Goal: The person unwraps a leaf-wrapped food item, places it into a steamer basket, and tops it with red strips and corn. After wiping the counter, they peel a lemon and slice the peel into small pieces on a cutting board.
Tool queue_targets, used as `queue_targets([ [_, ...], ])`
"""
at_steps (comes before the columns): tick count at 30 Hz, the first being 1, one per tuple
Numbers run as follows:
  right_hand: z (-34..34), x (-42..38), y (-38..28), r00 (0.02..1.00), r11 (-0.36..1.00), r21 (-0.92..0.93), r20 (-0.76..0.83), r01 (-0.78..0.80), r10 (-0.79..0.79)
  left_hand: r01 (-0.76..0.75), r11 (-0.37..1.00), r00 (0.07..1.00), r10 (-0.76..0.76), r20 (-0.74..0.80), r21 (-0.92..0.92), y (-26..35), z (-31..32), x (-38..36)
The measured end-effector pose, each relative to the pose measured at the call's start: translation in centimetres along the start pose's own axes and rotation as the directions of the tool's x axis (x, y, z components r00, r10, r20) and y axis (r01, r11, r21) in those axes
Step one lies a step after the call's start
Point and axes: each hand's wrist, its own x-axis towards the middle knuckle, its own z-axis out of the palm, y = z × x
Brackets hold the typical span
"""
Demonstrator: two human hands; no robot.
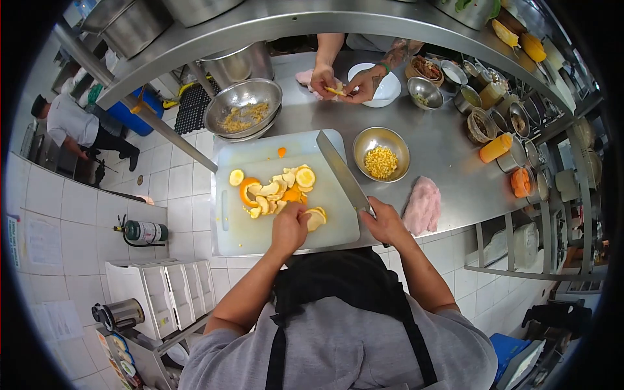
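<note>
My right hand (383,222) grips the handle of a large chef's knife (344,172), its blade slanting up and left over the right part of the white cutting board (227,188). On the board's lower half, my left hand (290,227) has its fingers closed at a piece of orange peel (316,220). Above that hand lies a pile of pale-sided orange peels (270,190), with a round end slice (236,177) to the left. A small orange scrap (282,152) sits higher up. Right of the knife stands a metal bowl (359,153) of small yellow pieces.
A pink cloth (422,205) lies right of my right hand. Behind the board stands a larger metal bowl (218,114) with yellow scraps. Across the counter, another person's hands (344,84) hold a yellow piece near a white bowl (392,88). A metal shelf (292,32) spans overhead.
</note>
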Motion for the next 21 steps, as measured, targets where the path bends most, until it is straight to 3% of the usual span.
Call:
queue_targets([
  [2,-1.1,-1.7,-0.5,1.000,1.000,0.024,0.023,0.005,-0.006,0.174,0.962,0.980,-0.190,-0.058,-0.209,-0.5,-0.9,0.1],
  [4,-2.7,-3.4,-1.0,0.989,0.991,0.129,0.146,0.016,-0.035,0.198,0.921,0.952,-0.262,-0.156,-0.337,-2.3,-1.9,0.2],
  [5,-4.0,-4.4,-2.8,0.943,0.940,0.244,0.292,-0.237,0.162,0.245,0.911,0.937,-0.311,-0.162,-0.332,-2.4,-3.3,0.5],
  [6,-4.6,-5.0,-2.9,0.932,0.942,0.227,0.323,-0.246,0.166,0.298,0.898,0.916,-0.365,-0.168,-0.324,-2.6,-4.9,0.7],
  [8,-5.9,-6.0,-2.4,0.797,0.951,0.025,0.552,-0.309,0.244,0.266,0.871,0.908,-0.370,-0.195,-0.413,-4.5,-6.5,0.8],
  [9,-5.9,-6.2,-2.5,0.777,0.951,0.013,0.581,-0.308,0.244,0.295,0.861,0.893,-0.403,-0.200,-0.414,-4.9,-7.3,0.7],
  [11,-5.6,-6.4,-3.2,0.820,0.988,-0.052,0.553,-0.142,0.147,0.332,0.817,0.901,-0.423,-0.099,-0.472,-5.2,-8.8,0.8],
  [12,-5.8,-5.7,-4.0,0.750,0.942,-0.176,0.571,-0.284,0.333,0.345,0.813,0.894,-0.437,-0.099,-0.469,-5.8,-9.0,0.5],
  [15,-5.1,-4.6,-2.7,0.882,0.977,-0.146,0.423,-0.158,0.206,0.375,0.771,0.907,-0.421,0.031,-0.515,-6.3,-9.1,0.0],
  [17,-4.3,-4.4,-2.6,0.972,0.984,-0.173,0.226,-0.031,0.070,0.393,0.761,0.910,-0.404,0.098,-0.517,-6.3,-8.9,-0.4],
  [18,-4.3,-4.4,-2.9,0.969,0.982,-0.182,0.232,-0.047,0.089,0.407,0.752,0.909,-0.390,0.148,-0.518,-6.2,-8.5,-0.6],
  [21,-2.8,-6.7,-4.6,0.916,0.938,0.034,0.232,-0.344,0.328,0.350,0.794,0.937,-0.292,0.193,-0.498,-6.0,-6.6,-1.5],
])
